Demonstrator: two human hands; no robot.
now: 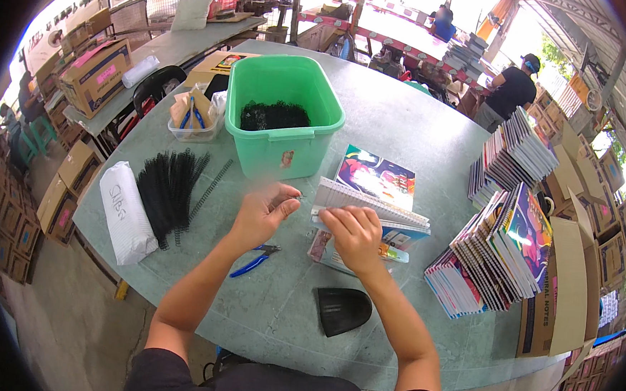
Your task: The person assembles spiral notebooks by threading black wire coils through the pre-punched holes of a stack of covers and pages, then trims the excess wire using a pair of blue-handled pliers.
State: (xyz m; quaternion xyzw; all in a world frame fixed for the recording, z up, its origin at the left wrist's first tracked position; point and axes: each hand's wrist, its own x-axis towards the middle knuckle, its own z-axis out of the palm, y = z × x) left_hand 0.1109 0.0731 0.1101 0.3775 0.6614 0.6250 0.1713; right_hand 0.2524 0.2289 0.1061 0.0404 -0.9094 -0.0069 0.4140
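My right hand is closed on the near edge of a notebook that stands partly raised, its punched white edge facing up. To its left, my left hand pinches with thumb and forefinger close to the notebook's left end; a tiny bit shows at the fingertips, too small to name. Behind lies another notebook with a colourful cover. Blue-handled cutting pliers rest on the table below my left hand. Black plastic spiral coils lie in a bundle further left, with a single coil beside them.
A green tub holding black coils stands behind my hands. A clear container with pliers is left of it. Stacked notebooks and an open carton fill the right side. A white wrapped roll and black curved piece lie nearer.
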